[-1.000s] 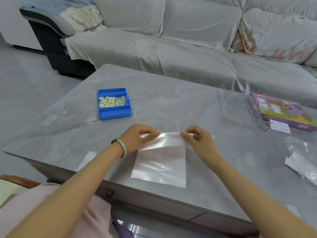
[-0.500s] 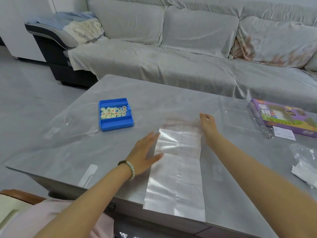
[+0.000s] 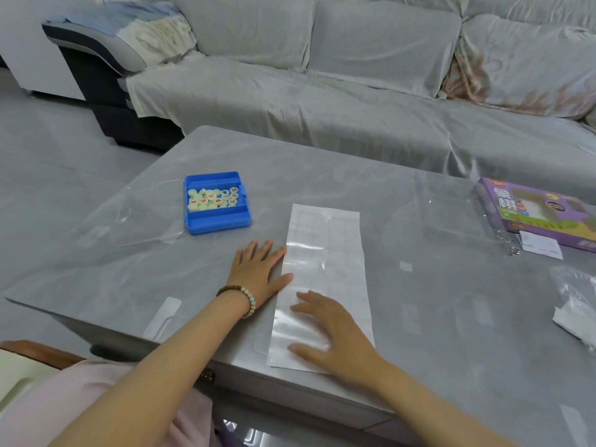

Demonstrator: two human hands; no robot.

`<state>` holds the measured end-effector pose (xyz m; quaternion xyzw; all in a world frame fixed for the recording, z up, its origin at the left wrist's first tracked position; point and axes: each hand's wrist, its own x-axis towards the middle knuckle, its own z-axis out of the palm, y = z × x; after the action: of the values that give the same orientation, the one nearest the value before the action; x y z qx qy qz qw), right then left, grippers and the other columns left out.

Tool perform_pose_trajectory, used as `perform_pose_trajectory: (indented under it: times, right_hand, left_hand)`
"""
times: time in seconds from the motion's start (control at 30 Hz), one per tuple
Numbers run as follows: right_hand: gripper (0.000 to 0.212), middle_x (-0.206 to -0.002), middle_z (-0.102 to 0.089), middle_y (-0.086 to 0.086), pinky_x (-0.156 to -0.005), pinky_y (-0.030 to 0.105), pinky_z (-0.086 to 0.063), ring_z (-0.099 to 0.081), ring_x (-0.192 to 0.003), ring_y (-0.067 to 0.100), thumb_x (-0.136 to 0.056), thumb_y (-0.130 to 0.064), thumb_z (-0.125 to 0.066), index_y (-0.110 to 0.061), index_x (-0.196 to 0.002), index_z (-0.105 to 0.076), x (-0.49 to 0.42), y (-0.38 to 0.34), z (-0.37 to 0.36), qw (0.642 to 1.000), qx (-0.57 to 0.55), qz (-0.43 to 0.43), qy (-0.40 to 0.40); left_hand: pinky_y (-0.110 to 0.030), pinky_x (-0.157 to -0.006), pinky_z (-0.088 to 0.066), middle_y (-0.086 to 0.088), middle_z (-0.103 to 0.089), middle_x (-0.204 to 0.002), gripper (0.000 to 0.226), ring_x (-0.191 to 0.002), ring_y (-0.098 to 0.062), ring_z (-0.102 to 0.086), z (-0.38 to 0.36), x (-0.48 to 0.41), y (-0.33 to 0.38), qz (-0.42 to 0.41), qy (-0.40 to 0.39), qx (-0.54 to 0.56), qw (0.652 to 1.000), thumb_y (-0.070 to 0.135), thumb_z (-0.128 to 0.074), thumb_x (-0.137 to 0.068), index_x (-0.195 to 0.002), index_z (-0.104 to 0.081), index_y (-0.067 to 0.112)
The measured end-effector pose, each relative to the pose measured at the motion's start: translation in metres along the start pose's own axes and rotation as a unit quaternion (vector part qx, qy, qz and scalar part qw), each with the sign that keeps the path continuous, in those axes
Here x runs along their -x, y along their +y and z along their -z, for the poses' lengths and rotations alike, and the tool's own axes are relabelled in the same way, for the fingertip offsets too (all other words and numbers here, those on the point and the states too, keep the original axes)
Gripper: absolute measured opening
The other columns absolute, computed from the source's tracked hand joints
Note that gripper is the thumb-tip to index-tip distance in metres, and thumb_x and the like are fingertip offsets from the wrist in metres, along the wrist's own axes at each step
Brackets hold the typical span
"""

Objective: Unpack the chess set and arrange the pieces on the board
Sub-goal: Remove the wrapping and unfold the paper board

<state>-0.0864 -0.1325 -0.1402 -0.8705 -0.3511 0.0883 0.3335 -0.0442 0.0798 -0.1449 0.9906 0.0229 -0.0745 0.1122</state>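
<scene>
A glossy folded board sheet [image 3: 325, 253] lies as a long strip on the grey table [image 3: 419, 301], faint grid lines showing. My left hand [image 3: 258, 272] lies flat on the table at the strip's left edge, fingers straight, thumb touching the sheet. My right hand [image 3: 325, 330] presses flat on the strip's near end with spread fingers. A blue tray [image 3: 216, 217] holding several cream round pieces [image 3: 213, 199] with red and dark characters sits to the far left of the strip.
A clear plastic lid [image 3: 129, 217] lies left of the blue tray. The purple game box [image 3: 541, 214] with a clear cover and a white slip is at the right edge. Crumpled plastic wrap [image 3: 577, 304] lies near right. A sofa stands behind the table.
The sheet went from a short fold pinched by both hands to a long strip. My right hand came back from the far end to the near end; my left stayed beside the left edge.
</scene>
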Motion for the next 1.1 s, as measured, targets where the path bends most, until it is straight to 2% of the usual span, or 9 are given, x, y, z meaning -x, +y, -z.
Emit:
perform_pose_trajectory:
  times: [0.1,0.2,0.37,0.47,0.6,0.67,0.8,0.9,1.1]
  right_hand:
    - [0.067,-0.143,-0.029,-0.030,-0.113,0.013,-0.004,-0.012,-0.136,-0.014,-0.070,-0.066,-0.064,-0.038,-0.129,-0.049,0.006,-0.004,-0.013,1.000,0.010,0.025,-0.001]
    - [0.065,-0.142,-0.034,-0.026,-0.114,0.015,-0.003,-0.014,-0.136,-0.014,-0.070,-0.067,-0.063,-0.035,-0.126,-0.054,0.008,-0.002,-0.024,0.998,0.024,0.051,0.018]
    - [0.050,-0.138,-0.048,-0.019,-0.114,0.022,-0.017,-0.028,-0.134,-0.006,-0.074,-0.067,-0.057,-0.035,-0.112,-0.063,0.008,0.002,-0.030,0.996,0.047,0.058,0.050]
    - [0.045,-0.133,-0.054,-0.017,-0.110,0.021,-0.025,-0.036,-0.131,-0.003,-0.080,-0.067,-0.049,-0.035,-0.106,-0.066,0.009,0.002,-0.031,0.995,0.044,0.066,0.067]
    - [0.049,-0.139,-0.036,-0.025,-0.112,0.016,-0.014,-0.019,-0.134,-0.011,-0.076,-0.064,-0.058,-0.029,-0.110,-0.058,0.007,0.002,-0.028,0.997,0.030,0.044,0.055]
    - [0.045,-0.141,-0.028,-0.025,-0.111,0.014,-0.008,-0.012,-0.135,-0.010,-0.076,-0.061,-0.059,-0.025,-0.102,-0.053,0.006,0.000,-0.023,0.998,0.034,0.027,0.041]
    - [0.036,-0.150,-0.029,-0.012,-0.112,0.019,-0.005,-0.013,-0.142,0.005,-0.081,-0.059,-0.052,-0.025,-0.085,-0.041,0.004,0.001,-0.022,0.998,0.066,0.024,-0.002]
    - [0.036,-0.150,-0.032,-0.011,-0.112,0.017,0.000,-0.012,-0.142,0.005,-0.084,-0.058,-0.047,-0.022,-0.082,-0.043,0.004,0.002,-0.022,0.997,0.066,0.026,-0.013]
    - [0.025,-0.143,-0.043,-0.013,-0.112,0.020,-0.017,-0.024,-0.138,0.002,-0.090,-0.040,-0.056,-0.017,-0.083,-0.049,0.003,0.002,-0.018,0.999,0.040,0.009,0.004]
  left_hand:
    - [-0.038,-0.116,-0.001,0.003,-0.004,-0.157,0.060,-0.144,-0.022,-0.001,0.001,0.003,-0.006,-0.007,0.015,0.043,0.999,0.055,-0.025,-0.095,-0.148,-0.008,0.032]
    - [-0.036,-0.115,-0.002,0.004,-0.009,-0.156,0.055,-0.144,-0.021,-0.003,0.000,0.012,-0.005,-0.014,0.032,0.077,0.996,0.049,-0.022,-0.097,-0.148,-0.015,0.029]
    - [-0.035,-0.115,-0.004,0.005,-0.015,-0.155,0.053,-0.143,-0.018,-0.006,-0.003,0.029,-0.011,-0.027,0.044,0.115,0.992,0.047,-0.026,-0.097,-0.146,-0.024,0.026]
    - [-0.033,-0.114,-0.007,0.006,-0.020,-0.154,0.050,-0.143,-0.016,-0.008,-0.007,0.036,-0.015,-0.025,0.059,0.148,0.987,0.046,-0.028,-0.098,-0.144,-0.030,0.026]
    - [-0.031,-0.112,-0.014,0.007,-0.033,-0.147,0.064,-0.139,-0.015,-0.020,-0.011,0.050,-0.016,-0.050,0.073,0.184,0.979,0.062,-0.021,-0.087,-0.135,-0.044,0.025]
    - [-0.024,-0.106,-0.021,0.008,-0.043,-0.138,0.074,-0.131,-0.011,-0.030,-0.013,0.058,-0.017,-0.048,0.094,0.225,0.969,0.069,-0.017,-0.079,-0.126,-0.053,0.024]
    - [-0.022,-0.103,-0.025,0.010,-0.049,-0.129,0.069,-0.120,-0.002,-0.034,-0.020,0.073,-0.017,-0.036,0.121,0.272,0.954,0.068,-0.020,-0.078,-0.112,-0.060,0.023]
    - [-0.022,-0.102,-0.023,0.014,-0.048,-0.126,0.064,-0.118,0.001,-0.032,-0.028,0.084,-0.010,-0.031,0.126,0.280,0.951,0.067,-0.022,-0.077,-0.101,-0.064,0.025]
    - [-0.021,-0.101,-0.026,0.013,-0.050,-0.121,0.061,-0.116,0.000,-0.035,-0.034,0.096,-0.001,-0.009,0.159,0.303,0.940,0.066,-0.025,-0.076,-0.097,-0.063,0.023]
